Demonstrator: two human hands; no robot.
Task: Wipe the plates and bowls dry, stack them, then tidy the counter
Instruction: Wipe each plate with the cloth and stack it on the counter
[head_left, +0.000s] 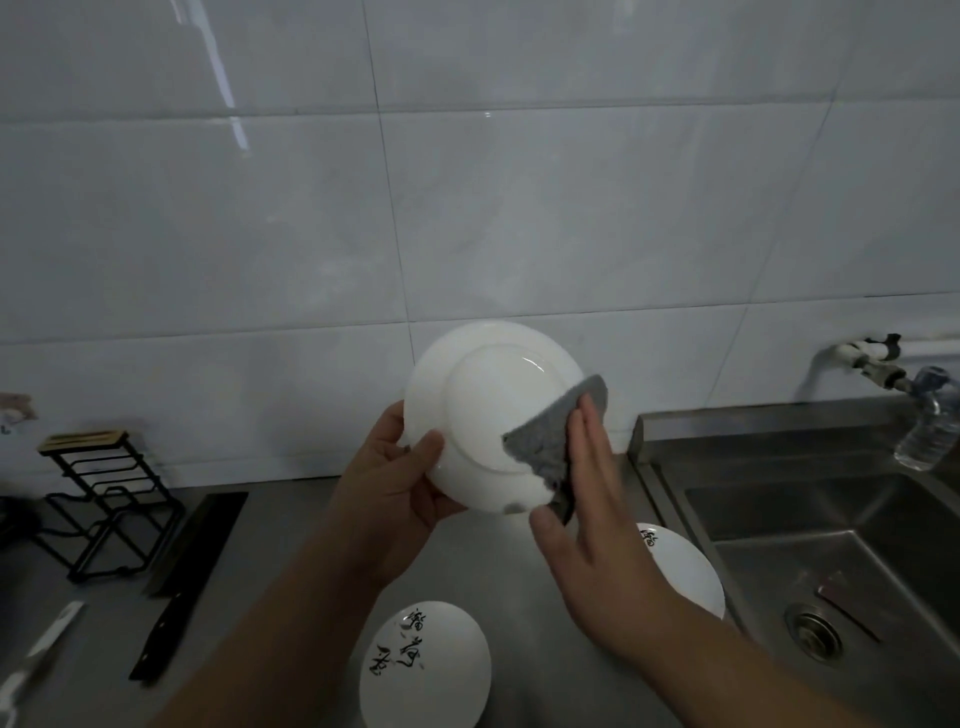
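Observation:
A white plate (483, 395) is held up above the counter with its underside toward me. My left hand (395, 483) grips its lower left rim, thumb on the underside. My right hand (587, 499) presses a grey cloth (550, 441) against the plate's right edge with straight fingers, the thumb under the cloth's lower corner. Two white bowls with black brush writing rest upside down on the steel counter: one (426, 670) near the bottom centre, the other (685, 571) partly hidden behind my right forearm.
A steel sink (810, 545) with a drain lies to the right, a tap (878, 358) and a plastic bottle (930, 421) above it. On the left stand a black wire rack (109, 499), a cleaver (182, 577) and a second knife (36, 660). A tiled wall runs behind.

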